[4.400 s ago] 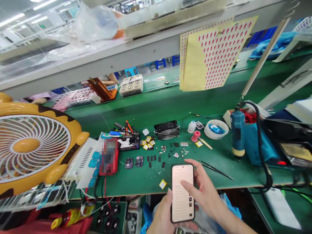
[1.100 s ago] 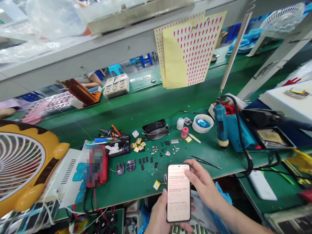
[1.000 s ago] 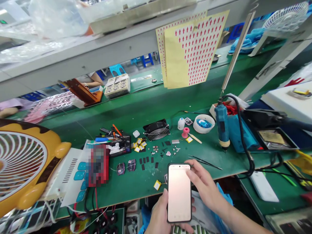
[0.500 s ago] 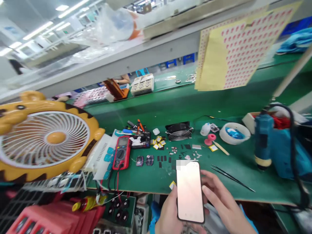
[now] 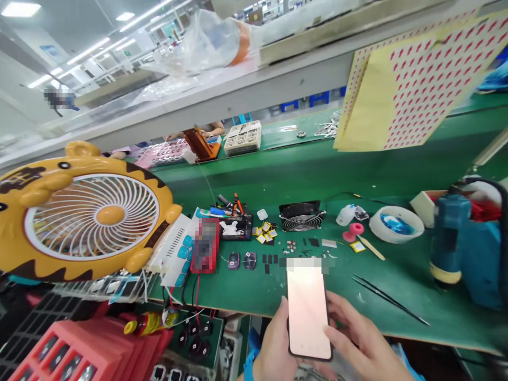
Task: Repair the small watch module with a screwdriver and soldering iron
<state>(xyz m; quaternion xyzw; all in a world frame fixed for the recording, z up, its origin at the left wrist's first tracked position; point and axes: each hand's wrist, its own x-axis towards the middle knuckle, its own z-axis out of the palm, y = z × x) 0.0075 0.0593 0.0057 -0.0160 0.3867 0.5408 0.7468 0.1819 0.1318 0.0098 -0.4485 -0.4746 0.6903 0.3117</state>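
A smartphone (image 5: 308,312) with a bright, washed-out screen is held upright above the front edge of the green bench. My left hand (image 5: 273,346) grips it along its left side, fingers passing behind. On the other side, the fingers of my right hand (image 5: 357,333) curl at the phone's right edge, and its thumb lies over the lower right of the screen. Beyond the phone lie small black pads (image 5: 270,259) and several yellow-edged square pieces (image 5: 265,233). To the right, black tweezers (image 5: 391,299) rest on the bench.
A tiger-shaped fan (image 5: 111,214) fills the left side, beside a red multimeter (image 5: 205,246). Further back are a black round-grilled fan (image 5: 302,216) and a white bowl (image 5: 397,233). A blue electric screwdriver (image 5: 452,233) hangs at right; red foam trays (image 5: 75,349) stand lower left.
My view has turned a little left, so the bench items sit further right. My right thumb has moved down from the phone's edge onto the lower right of the screen.
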